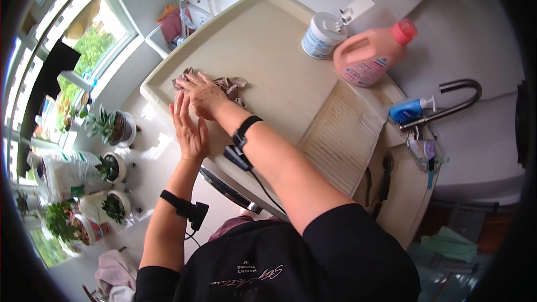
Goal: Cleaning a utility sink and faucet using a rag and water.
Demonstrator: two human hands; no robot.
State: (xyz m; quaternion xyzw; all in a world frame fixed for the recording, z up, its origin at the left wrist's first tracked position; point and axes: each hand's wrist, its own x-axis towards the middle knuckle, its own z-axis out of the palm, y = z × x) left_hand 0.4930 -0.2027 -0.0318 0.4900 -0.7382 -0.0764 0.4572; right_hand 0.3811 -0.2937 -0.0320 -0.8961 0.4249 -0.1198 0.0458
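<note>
A crumpled brownish cloth point(231, 88) lies in the far left corner of a beige washboard counter point(268, 50). My right hand point(206, 95) presses down over the cloth, and folds of it stick out on both sides of the fingers. Beside it, at the counter's left edge, my left hand point(189, 132) is held with straight fingers, its fingertips by my right hand. Nothing shows in the left palm. The cloth under my right hand is hidden.
A white tub point(323, 35) and a pink detergent jug point(369, 56) stand along the wall side. Right of the ribbed washboard point(335, 130) are a blue pump bottle point(407, 111), a curved faucet point(465, 92) and a sink. Potted plants point(115, 128) stand on the floor at left.
</note>
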